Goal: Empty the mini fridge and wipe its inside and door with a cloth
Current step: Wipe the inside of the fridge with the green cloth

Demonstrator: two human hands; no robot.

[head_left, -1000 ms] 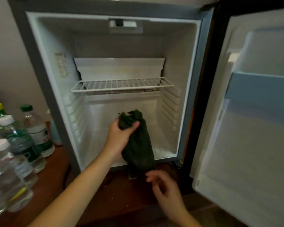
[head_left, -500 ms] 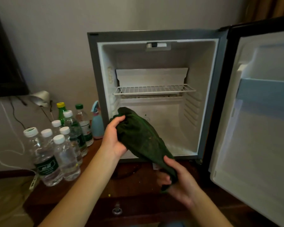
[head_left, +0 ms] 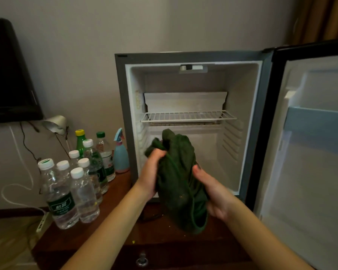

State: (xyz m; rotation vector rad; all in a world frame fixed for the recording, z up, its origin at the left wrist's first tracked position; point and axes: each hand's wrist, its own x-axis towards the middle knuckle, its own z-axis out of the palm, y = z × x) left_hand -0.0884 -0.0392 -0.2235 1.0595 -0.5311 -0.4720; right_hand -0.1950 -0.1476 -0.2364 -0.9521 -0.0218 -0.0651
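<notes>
I have both hands clamped on the dark green cloth (head_left: 179, 178) at centre frame, left hand (head_left: 151, 172) gripping its top, right hand (head_left: 213, 193) its side, before the open mini fridge (head_left: 248, 121).

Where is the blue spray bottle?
In the head view, the blue spray bottle stands on the wooden cabinet top, at the left, right beside the mini fridge's outer left wall and just behind the cluster of water bottles.
</notes>
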